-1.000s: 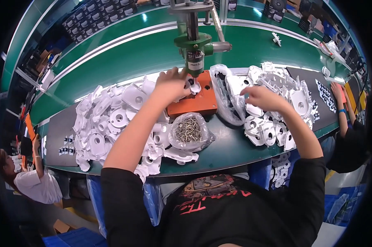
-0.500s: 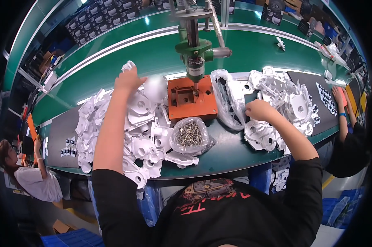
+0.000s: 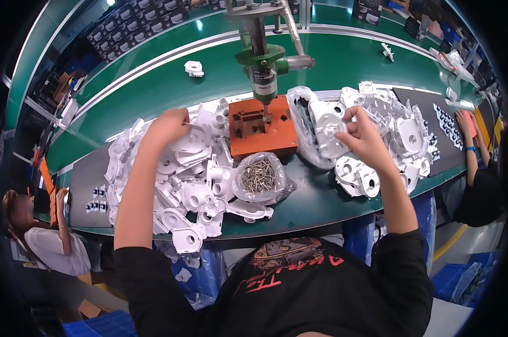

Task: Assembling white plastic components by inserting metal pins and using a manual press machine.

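Starting at the far left, the co-worker [image 3: 46, 236] at the bench end has a hand raised by an orange strip. Now the left hand [image 3: 169, 126]: half a second ago it was up at the green belt [image 3: 147, 92] with a white piece at its fingertips, and here it is, down over the upper edge of the left pile [image 3: 178, 174]. Its fingers curl above a round-holed part [image 3: 196, 138], right at the fingertips; whether they have closed on it, I cannot tell. That white piece now sits by itself on the belt, a small white fitting [image 3: 194, 69] well beyond the hand.

On to the middle, and the orange fixture [image 3: 265, 147] shows its open pocket beneath the green driver [image 3: 263, 83]; a second ago a white part and the left fingers were in there. The bag of screws [image 3: 259, 177] sits just in front, much as it was.

Moving right, past the clear bag [image 3: 300, 98] with dark pieces, and here's the big change: the right hand [image 3: 363, 135], a loose curl over the parts half a second ago, now has a rounded white part [image 3: 328, 137] pinched at its edge between thumb and fingers. The part hangs to the left of the grip, over the clear bag, with the right pile [image 3: 406, 128] beyond the hand.
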A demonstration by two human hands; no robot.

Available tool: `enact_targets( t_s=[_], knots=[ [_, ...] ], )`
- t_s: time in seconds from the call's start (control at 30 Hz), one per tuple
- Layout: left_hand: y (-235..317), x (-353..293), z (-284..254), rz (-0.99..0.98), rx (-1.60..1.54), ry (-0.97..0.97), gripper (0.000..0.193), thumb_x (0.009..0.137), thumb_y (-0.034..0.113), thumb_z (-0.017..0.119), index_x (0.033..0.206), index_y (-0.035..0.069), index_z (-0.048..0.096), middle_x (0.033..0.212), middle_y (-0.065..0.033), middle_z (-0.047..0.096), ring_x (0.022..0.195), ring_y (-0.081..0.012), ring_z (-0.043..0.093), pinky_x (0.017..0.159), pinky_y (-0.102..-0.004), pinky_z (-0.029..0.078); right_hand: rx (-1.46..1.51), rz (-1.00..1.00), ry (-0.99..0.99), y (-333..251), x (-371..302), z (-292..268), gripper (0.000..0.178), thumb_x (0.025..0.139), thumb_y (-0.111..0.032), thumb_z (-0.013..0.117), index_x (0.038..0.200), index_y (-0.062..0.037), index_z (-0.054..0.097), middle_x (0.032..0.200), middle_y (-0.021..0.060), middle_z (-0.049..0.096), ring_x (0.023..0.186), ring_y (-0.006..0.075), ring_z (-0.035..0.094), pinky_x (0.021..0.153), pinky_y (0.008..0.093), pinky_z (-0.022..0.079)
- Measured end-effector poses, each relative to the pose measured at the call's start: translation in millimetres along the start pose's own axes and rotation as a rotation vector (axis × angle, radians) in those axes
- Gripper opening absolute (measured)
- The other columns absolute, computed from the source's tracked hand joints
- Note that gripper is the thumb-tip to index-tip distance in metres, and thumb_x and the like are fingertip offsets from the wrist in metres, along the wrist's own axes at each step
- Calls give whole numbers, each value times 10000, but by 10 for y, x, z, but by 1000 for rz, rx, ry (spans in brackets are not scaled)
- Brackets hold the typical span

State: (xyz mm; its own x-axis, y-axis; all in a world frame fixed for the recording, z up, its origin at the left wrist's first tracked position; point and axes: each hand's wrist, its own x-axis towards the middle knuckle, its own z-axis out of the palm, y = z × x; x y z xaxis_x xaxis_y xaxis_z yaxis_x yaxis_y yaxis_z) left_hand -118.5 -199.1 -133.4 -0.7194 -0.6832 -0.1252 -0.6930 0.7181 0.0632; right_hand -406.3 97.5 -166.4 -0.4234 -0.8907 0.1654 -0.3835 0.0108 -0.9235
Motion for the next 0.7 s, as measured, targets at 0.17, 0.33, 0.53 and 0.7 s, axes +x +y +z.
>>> enact_targets(
  t_s=[0.17,0.33,0.53,0.7],
  knots=[
    [249,-545,28,-58,-398,454,223,859,146,510,1049,32,485,724,-160,620,742,-271,626,630,-314,487,493,155,-176,-60,-234,350,398,810,-40,596,1165,-39,415,714,17,599,504,25,474,393,156,312],
    [1079,-1096,600,107,-1274,546,478,887,11,456,1332,-16,284,1265,-145,434,1064,-168,513,892,-267,417,837,177,-370,-262,-298,966,348,831,-49,574,1130,-66,398,789,34,604,512,48,509,396,171,376],
    [1427,-1368,1027,247,-1605,431,551,867,-64,436,1372,-33,219,1322,-165,393,1195,-193,428,964,-293,357,874,111,-207,-193,-246,1241,301,858,-83,566,1122,-56,425,764,-21,531,564,8,454,424,146,316],
    [1469,-1398,1120,362,-1690,360,562,865,-85,396,1383,-34,187,1308,-155,414,1188,-197,441,972,-295,350,753,77,-175,-165,-384,1199,292,858,-120,578,1113,-36,464,778,-15,543,573,6,454,442,142,324]
  ],
)
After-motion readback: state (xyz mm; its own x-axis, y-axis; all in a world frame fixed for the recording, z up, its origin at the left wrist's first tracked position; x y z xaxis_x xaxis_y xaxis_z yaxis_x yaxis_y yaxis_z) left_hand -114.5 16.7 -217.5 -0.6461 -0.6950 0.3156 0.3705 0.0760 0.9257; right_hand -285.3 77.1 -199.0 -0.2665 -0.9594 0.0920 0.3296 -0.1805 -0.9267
